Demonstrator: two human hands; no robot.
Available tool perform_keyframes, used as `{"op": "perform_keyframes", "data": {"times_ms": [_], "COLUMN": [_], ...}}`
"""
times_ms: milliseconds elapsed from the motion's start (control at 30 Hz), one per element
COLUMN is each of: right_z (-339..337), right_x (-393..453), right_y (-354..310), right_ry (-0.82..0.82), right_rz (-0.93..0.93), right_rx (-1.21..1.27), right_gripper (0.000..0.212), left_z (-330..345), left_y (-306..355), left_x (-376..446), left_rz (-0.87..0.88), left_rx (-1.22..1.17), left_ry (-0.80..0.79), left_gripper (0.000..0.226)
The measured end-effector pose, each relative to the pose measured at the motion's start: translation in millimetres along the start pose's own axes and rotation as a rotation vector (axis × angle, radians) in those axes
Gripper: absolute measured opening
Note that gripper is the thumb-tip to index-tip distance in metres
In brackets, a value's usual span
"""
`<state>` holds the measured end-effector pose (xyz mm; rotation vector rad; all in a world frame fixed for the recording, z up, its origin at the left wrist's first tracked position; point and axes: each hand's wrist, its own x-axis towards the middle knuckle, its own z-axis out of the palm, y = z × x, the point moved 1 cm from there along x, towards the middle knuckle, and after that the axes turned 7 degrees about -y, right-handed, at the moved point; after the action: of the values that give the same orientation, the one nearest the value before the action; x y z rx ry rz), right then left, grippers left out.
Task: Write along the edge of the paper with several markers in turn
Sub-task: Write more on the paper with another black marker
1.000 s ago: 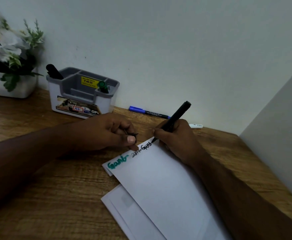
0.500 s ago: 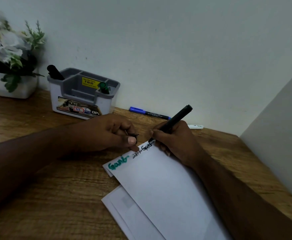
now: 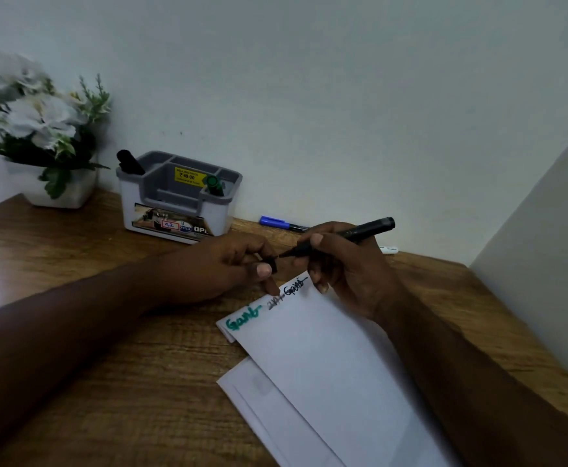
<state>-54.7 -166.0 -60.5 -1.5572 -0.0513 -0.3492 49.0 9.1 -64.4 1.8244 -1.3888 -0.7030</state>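
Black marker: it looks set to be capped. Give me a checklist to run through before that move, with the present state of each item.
1. Black marker held firmly: ok, the right hand has a grip on its barrel.
2. Tip off the paper: ok, it is lifted and points toward the left hand.
3. Cap ready: ok, a small dark piece sits between the left thumb and fingers; its open end cannot be told.
4. Tip lined up with cap: cannot tell, they are close, but the alignment is unclear.
5. Black word finished: ok, it stands at the top edge beside the green word.
6. Paper steadied: ok, a left fingertip rests on its top edge.
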Motion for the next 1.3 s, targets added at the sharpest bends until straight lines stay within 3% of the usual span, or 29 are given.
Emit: {"op": "perform_keyframes", "data": {"times_ms": [367, 567, 633, 967, 1300], "right_z": [3, 17, 22, 34, 38], "right_x": [1, -2, 0, 1, 1], "right_y": [4, 4, 2, 11, 25], "right_ry": [0.063, -0.055, -0.014, 0.017, -0.062], "right_rz": [-0.024, 0.035, 0.019, -0.049, -0.047], "right_rx": [-0.017, -0.155, -0.125, -0.096, -0.066], "right_gripper": [0.016, 0.004, 0.013, 0.03, 0.016], "left_z": [4, 4, 5, 8, 13], "left_y": [-6, -6, -7, -13, -14], "left_x": [0, 1, 1, 2, -3], "left_rz": [0.002, 0.048, 0.062, 0.152, 0.252], "left_rx": [0.104, 0.081, 0.046, 0.165, 0.244], "left_ry": [0.073, 0.083, 0.095, 0.307, 0.423], "left_gripper": [0.015, 0.018, 0.02, 0.017, 0.011]}}
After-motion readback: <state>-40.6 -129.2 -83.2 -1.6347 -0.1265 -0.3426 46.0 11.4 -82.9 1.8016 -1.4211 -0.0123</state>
